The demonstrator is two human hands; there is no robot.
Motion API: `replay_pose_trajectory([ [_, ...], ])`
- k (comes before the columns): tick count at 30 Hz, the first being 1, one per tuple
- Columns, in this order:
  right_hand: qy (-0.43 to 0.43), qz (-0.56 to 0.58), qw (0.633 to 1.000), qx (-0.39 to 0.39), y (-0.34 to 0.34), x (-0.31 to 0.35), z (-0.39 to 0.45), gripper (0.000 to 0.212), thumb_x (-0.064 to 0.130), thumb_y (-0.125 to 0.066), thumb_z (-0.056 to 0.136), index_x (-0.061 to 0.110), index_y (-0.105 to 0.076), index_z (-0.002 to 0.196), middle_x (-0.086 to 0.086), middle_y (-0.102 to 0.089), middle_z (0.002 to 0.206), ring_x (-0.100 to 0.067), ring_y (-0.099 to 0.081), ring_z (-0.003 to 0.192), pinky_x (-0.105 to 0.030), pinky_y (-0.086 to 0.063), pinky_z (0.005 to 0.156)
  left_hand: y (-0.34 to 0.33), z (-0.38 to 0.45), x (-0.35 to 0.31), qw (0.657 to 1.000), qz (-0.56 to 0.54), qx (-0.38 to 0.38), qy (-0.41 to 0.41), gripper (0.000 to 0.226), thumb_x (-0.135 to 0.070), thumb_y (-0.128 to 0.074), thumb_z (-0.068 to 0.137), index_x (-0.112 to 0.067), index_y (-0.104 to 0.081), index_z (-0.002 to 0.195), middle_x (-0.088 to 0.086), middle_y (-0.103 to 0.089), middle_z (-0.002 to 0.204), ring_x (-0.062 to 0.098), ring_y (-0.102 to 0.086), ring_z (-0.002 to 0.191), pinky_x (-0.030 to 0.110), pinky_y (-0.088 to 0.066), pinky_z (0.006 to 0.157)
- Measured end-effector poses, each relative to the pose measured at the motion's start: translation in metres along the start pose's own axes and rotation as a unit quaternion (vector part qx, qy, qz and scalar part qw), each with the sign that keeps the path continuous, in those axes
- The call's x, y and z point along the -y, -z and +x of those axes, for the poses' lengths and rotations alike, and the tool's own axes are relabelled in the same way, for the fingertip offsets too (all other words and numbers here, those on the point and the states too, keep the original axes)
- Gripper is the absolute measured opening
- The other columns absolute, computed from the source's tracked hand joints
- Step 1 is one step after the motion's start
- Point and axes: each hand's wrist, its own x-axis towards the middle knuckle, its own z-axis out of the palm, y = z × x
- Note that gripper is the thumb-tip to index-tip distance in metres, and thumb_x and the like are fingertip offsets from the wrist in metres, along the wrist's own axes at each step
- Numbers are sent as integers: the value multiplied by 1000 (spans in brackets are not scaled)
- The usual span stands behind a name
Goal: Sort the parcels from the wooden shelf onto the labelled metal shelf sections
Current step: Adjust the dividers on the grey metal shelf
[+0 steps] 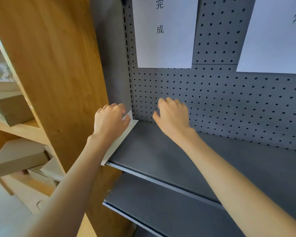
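while leaning in over the upper shelf board (161, 151) of the grey metal rack, had the left hand (109, 119) curled over the top edge of a thin white parcel (116, 144), thumb pressed against its face, gripping it firmly. stood that parcel on its long edge at the far left end of the board, flat against the rack's side wall, probably to take up little room and to borrow the wall as a prop against tipping. chose that end, by the look of it, for the paper label (164, 31) marked 完成 on the pegboard (229, 103) above the left part of the board; noted a second label (277, 35) above the right part, only partly readable. held the right hand (173, 115) over the back of the board, close to the pegboard, fingers loosely curled and grasping nothing visible, seemingly poised to steady the thin parcel on release. could not tell whether touching the pegboard or just short of it. left of the board, past the wooden side panel (58, 65), made out brown cardboard parcels (12, 108) waiting on the wooden shelf (27, 129), so judged the sorting barely begun. saw nothing else standing on the board.
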Motion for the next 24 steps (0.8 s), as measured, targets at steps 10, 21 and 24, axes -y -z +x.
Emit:
replay_pose_trajectory([
  [10,-128,-46,990,30,-32,58,-1,24,27,-47,97,10,-58,110,-6,-63,105,-25,-57,98,-31,-34,74,-45,7,67,992,-28,115,-40,29,-34,-49,96,-11,-59,111,7,-65,97,20,-57,78,26,-40,62],
  [21,-205,-102,972,59,-28,66,-24,26,29,-48,97,11,-58,113,-5,-63,108,-24,-57,100,-31,-39,80,-69,10,68,972,-96,214,-25,37,-17,-57,95,-7,-47,129,13,-62,115,30,-64,94,27,-50,69],
  [24,-221,-109,968,53,-22,59,-28,26,28,-47,97,11,-58,113,-5,-63,108,-24,-57,99,-31,-37,78,-69,9,65,970,-122,210,-18,32,-15,-57,94,-6,-51,124,14,-62,113,28,-63,91,24,-44,66],
])
